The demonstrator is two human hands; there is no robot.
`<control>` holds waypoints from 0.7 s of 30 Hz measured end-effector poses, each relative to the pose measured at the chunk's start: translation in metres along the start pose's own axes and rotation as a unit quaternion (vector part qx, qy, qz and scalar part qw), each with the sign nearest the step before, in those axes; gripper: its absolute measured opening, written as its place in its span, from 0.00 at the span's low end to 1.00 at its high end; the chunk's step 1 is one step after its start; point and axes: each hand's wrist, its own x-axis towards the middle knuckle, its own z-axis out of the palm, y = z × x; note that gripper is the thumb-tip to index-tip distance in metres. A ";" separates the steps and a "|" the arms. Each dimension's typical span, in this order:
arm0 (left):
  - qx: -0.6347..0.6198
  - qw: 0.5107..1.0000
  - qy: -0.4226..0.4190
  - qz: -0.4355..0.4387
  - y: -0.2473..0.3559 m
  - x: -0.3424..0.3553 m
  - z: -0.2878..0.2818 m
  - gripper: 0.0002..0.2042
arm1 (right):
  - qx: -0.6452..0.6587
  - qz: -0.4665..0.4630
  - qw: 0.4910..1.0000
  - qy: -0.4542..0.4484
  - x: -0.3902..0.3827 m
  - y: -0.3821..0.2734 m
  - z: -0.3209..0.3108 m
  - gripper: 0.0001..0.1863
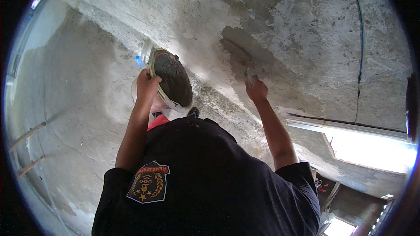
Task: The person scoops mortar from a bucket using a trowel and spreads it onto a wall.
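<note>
At the upper centre, the tool's (250, 73) handle is covered by the right hand (257, 90), and its blurred far end cannot be told from the dark patch (269, 66). Left of centre, part of the bucket (152, 62) is hidden by the left hand (148, 86). The shirt (205, 166) is cut off by the lower edge. At the right, the window (372, 150) is washed out; at the lower right, the clutter (323, 187) is too small to be identified.
</note>
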 end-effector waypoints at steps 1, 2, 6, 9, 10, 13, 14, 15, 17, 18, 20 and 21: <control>0.002 1.000 -0.002 0.001 0.003 -0.001 0.001 0.13 | 0.011 0.016 1.000 0.009 0.005 -0.001 -0.002 0.28; 0.004 1.000 0.001 -0.003 0.006 -0.003 0.002 0.13 | 0.013 0.018 1.000 0.009 0.010 0.002 0.003 0.28; 0.030 0.999 0.010 -0.001 0.018 -0.003 0.006 0.13 | -0.059 -0.021 0.997 -0.047 0.015 0.014 0.029 0.29; 0.027 1.000 0.010 0.000 0.026 -0.009 0.005 0.13 | -0.062 -0.044 0.997 -0.025 0.011 0.011 0.025 0.30; 0.030 1.000 0.010 0.000 0.023 -0.011 0.005 0.13 | -0.056 -0.056 0.997 -0.006 0.005 0.007 0.016 0.31; -0.027 1.000 0.000 0.001 0.019 -0.010 0.009 0.12 | -0.036 -0.008 0.999 -0.003 0.015 0.009 0.002 0.30; -0.007 1.000 0.003 0.000 0.020 -0.011 0.010 0.12 | -0.032 -0.002 0.999 -0.003 0.014 0.012 0.005 0.30; 0.013 1.000 0.008 0.001 0.023 -0.011 0.012 0.11 | -0.045 -0.013 0.999 -0.019 0.015 0.015 0.009 0.30; 0.020 1.000 0.003 0.001 0.024 -0.010 0.013 0.10 | -0.053 -0.018 0.998 -0.035 0.011 0.021 0.021 0.30; 0.023 1.000 0.005 -0.005 0.024 -0.009 0.012 0.09 | -0.046 -0.038 0.998 -0.022 0.006 0.019 0.026 0.30; 0.006 1.000 0.002 -0.005 0.023 -0.005 0.013 0.08 | -0.035 -0.055 0.998 -0.010 0.005 0.018 0.032 0.29; -0.014 1.000 0.002 -0.011 0.020 -0.005 0.011 0.08 | -0.022 -0.059 0.998 -0.007 0.005 0.008 0.021 0.30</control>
